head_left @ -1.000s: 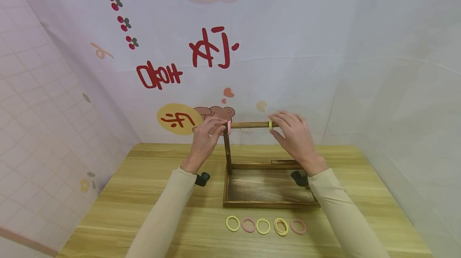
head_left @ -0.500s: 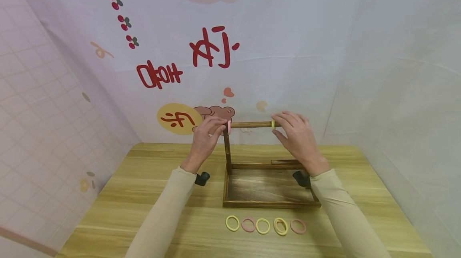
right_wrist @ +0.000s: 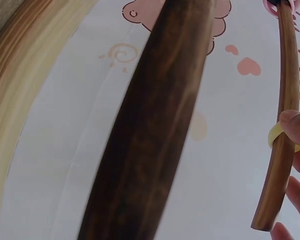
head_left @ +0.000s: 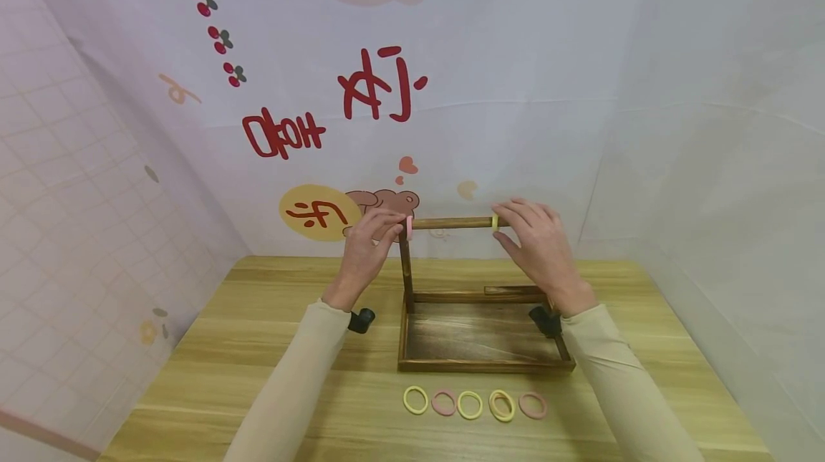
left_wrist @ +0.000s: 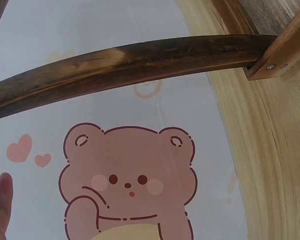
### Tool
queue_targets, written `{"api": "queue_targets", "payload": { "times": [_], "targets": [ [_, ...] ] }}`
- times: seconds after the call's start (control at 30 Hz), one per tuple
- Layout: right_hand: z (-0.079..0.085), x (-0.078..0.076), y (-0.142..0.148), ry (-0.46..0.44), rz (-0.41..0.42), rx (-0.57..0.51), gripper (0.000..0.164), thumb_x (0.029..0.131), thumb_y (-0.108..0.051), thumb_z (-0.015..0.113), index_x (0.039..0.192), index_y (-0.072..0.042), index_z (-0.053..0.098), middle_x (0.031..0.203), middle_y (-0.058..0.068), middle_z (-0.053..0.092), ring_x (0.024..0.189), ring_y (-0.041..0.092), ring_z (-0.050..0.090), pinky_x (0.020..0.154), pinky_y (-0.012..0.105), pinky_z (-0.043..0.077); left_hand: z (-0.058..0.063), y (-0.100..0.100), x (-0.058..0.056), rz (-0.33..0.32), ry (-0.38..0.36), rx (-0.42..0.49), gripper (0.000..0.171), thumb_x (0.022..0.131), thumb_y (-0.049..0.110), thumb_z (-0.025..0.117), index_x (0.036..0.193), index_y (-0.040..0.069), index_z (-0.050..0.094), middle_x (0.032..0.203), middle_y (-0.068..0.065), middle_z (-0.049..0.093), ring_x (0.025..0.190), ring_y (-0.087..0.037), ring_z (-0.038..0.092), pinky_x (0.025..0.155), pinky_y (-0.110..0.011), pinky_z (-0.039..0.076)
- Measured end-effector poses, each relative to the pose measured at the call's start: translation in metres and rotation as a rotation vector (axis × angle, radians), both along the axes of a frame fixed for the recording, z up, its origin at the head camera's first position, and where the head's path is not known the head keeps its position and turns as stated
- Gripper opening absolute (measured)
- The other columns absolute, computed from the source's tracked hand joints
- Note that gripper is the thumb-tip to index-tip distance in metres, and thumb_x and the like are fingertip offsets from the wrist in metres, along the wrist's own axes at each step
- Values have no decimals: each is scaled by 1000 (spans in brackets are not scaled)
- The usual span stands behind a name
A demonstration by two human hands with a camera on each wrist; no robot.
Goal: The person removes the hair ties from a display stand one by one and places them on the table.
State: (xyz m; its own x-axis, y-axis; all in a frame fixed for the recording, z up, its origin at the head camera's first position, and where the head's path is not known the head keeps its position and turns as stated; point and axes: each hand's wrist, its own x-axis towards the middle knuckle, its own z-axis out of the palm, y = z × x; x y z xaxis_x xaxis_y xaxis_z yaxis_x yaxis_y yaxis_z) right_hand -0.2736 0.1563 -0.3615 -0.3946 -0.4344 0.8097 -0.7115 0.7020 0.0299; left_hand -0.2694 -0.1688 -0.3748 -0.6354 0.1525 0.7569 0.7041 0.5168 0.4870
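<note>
A dark wooden stand (head_left: 407, 268) has an upright post with a round rod (head_left: 451, 223) reaching right from its top. My left hand (head_left: 367, 247) grips the stand at the top of that post, right beside a pink ring (head_left: 409, 228) on the rod. In the left wrist view one fingertip (left_wrist: 4, 192) shows below the post (left_wrist: 140, 65). Near the rod's free end, my right hand (head_left: 538, 243) pinches a yellow ring (head_left: 495, 223) that encircles the rod. The right wrist view shows the thumb against this yellow ring (right_wrist: 275, 134), with the rod's bare end below it.
The stand's rimmed base tray (head_left: 483, 364) rests on the wood-grain table (head_left: 309, 376). Before it lies a row of several rings, among them a yellow one (head_left: 415, 412) and a pink one (head_left: 532, 416). A printed curtain (head_left: 515, 89) hangs behind.
My right hand has slid the yellow ring a short way to the right along the rod, towards its free end. The left hand and the pink ring have stayed in place.
</note>
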Motion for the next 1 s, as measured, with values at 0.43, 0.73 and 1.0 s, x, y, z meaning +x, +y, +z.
{"api": "queue_targets", "payload": {
  "times": [0.43, 0.73, 1.0],
  "targets": [
    [1, 1, 7, 3, -19, -7, 55, 78, -6, 91, 128, -2, 70, 124, 19, 71, 123, 42, 62, 100, 64, 45, 0, 0, 1, -3, 4, 2, 21, 98, 8, 72, 117, 2, 77, 115, -12, 71, 112, -29, 67, 95, -46, 55],
    [3, 2, 11, -1, -32, -9, 55, 78, -5, 91, 129, -2, 70, 124, 19, 71, 123, 42, 61, 99, 66, 45, 0, 0, 1, -6, 11, 6, 20, 98, 8, 72, 117, 3, 77, 115, -12, 71, 114, -29, 66, 97, -47, 54],
    [3, 2, 13, -13, -40, -6, 55, 79, -5, 91, 130, -2, 69, 124, 19, 71, 124, 42, 61, 100, 65, 44, 1, 1, 1, -2, 4, 8, 21, 97, 8, 73, 117, 2, 77, 115, -12, 72, 117, -30, 65, 99, -48, 53]
  ]
}}
